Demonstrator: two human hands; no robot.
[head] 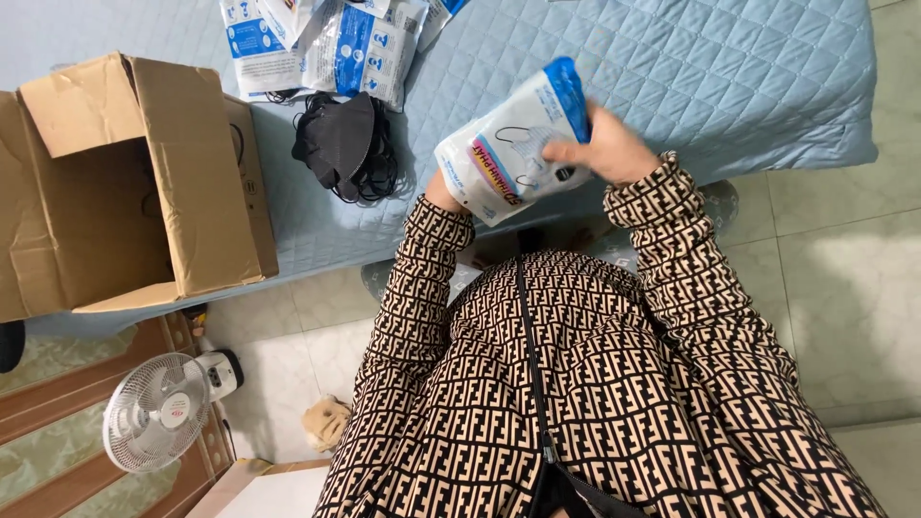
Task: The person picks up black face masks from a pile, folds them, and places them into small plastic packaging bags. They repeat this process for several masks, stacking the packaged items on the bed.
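The right hand is curled around the upper right edge of a white and blue pouch, thumb lying across its front, gripping it. The left hand sits under the pouch's lower left corner and is mostly hidden behind it; only the wrist and heel show, so how far its fingers close cannot be told, though it touches the pouch. The pouch is held tilted in the air over the near edge of the bed, with a black mask outline printed on its front. Both sleeves and the body below carry a tan and black geometric pattern. Under the person lies a pale tiled floor, and at lower left a small white fan stands on a brown wooden strip. The bed is covered with a light blue quilted cover. On it, left of the hands, lies a loose heap of black masks with tangled ear loops. Further left an open cardboard box lies on its side, its flaps spread. At the far edge, beyond the masks, a pile of more white and blue pouches overlaps.
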